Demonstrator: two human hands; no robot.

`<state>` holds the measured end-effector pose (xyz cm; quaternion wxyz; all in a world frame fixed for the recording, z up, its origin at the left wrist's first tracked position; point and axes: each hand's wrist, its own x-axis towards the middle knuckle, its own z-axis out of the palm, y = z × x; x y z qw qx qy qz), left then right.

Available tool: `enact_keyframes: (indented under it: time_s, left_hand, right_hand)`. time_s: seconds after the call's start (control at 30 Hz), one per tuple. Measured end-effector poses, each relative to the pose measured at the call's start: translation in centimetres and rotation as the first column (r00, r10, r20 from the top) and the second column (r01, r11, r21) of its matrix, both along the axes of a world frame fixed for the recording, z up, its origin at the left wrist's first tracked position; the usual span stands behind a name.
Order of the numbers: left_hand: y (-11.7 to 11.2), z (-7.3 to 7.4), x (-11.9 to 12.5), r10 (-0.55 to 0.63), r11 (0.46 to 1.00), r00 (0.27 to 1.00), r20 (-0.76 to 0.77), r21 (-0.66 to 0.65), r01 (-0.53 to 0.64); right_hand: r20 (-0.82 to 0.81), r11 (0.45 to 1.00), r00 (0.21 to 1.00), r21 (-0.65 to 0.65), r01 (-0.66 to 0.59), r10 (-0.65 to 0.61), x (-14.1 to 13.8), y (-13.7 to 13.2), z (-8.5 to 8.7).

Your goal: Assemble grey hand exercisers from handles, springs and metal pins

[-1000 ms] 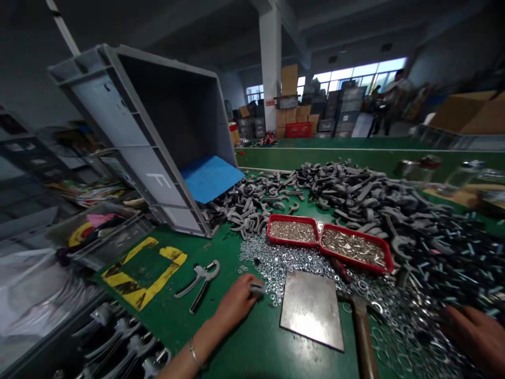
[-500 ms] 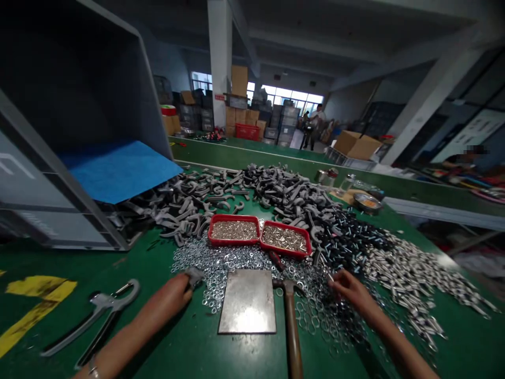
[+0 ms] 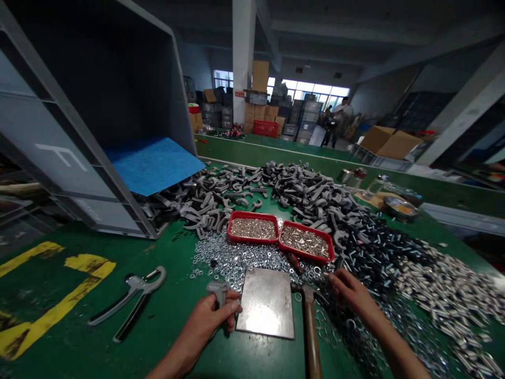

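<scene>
One grey fitting (image 3: 219, 290) half-hidden in left hand (image 3: 203, 321)

My left hand (image 3: 203, 321) hides most of the grey casting (image 3: 218, 290) it grips; the hammer's wooden handle (image 3: 311, 337) runs off the bottom edge, and anything at the fingertips of my right hand (image 3: 351, 295) is too small to tell.

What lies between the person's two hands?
The head view shows a steel plate and a hammer between the left hand and the right hand.
</scene>
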<state>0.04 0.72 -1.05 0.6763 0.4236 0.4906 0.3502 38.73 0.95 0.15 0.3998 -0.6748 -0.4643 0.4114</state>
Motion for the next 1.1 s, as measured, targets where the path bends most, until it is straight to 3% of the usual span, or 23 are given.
enact_keyframes:
  time_s: [0.1,0.17,0.27,0.37,0.47,0.53,0.6,0.73,0.87,1.1]
  left_hand:
    - [-0.3,0.3,2.5,-0.060,0.998,0.997,0.047,0.007,0.059]
    - [-0.2,0.5,4.5,-0.085,0.996,0.993,0.077,0.022,0.084]
    - [0.6,0.8,7.5,-0.102,0.994,0.984,0.143,0.048,0.096]
    - [2.0,0.7,9.8,-0.080,0.993,0.984,0.161,0.095,0.066]
    - [2.9,0.6,11.5,-0.146,0.989,0.965,0.218,0.060,0.136]
    - [3.1,0.5,12.3,-0.181,0.983,0.942,0.283,0.011,0.186]
    - [3.0,0.5,12.9,-0.163,0.985,0.935,0.314,0.000,0.172]
    - [3.0,0.3,13.4,-0.123,0.991,0.934,0.336,-0.013,0.135]
    - [3.0,-0.3,12.6,-0.135,0.988,0.945,0.298,-0.035,0.153]
    - [2.6,-0.8,10.5,-0.116,0.990,0.970,0.214,-0.050,0.130]
  right_hand:
    - [-0.119,0.999,0.993,0.031,0.007,-0.003,-1.9,-0.9,0.3]
    - [-0.304,0.999,0.953,0.040,0.007,0.005,-3.8,-1.5,0.3]
    - [-0.617,0.999,0.787,0.030,0.010,0.011,-6.6,-1.8,0.1]
    - [-0.714,0.999,0.699,0.015,-0.040,0.038,-8.5,-1.4,-0.2]
    - [-0.589,0.994,0.802,0.014,-0.111,0.098,-8.9,-0.5,-0.2]
    - [-0.401,0.991,0.907,0.029,-0.131,0.132,-8.6,0.1,0.1]
    - [-0.201,0.983,0.962,0.065,-0.174,0.184,-8.3,0.6,0.4]
    - [0.040,0.965,0.979,0.166,-0.205,0.201,-7.8,1.2,0.4]
    - [0.100,0.977,0.989,0.168,-0.129,0.113,-6.7,2.3,-0.2]
    - [0.138,0.976,0.976,0.117,-0.184,0.167,-4.5,4.5,0.1]
